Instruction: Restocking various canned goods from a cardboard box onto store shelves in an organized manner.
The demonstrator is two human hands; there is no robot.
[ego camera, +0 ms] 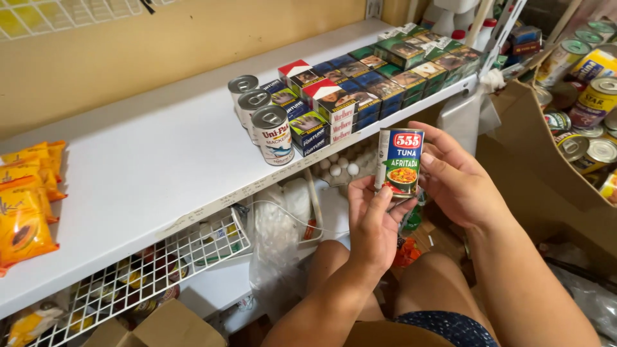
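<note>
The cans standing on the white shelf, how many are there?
3. They stand in a row at the left end of the cigarette packs: front can, middle can, back can. Others may be hidden behind.

Three cans [257, 112] stand on the shelf [148, 160], left of stacked packs [360, 83]; pouches [26, 199] far left.

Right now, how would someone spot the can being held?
Find the white shelf; just past its front edge, the left hand and right hand hold a small can upright. Its green, red and blue label differs from the grey-topped tins on the shelf.
</note>
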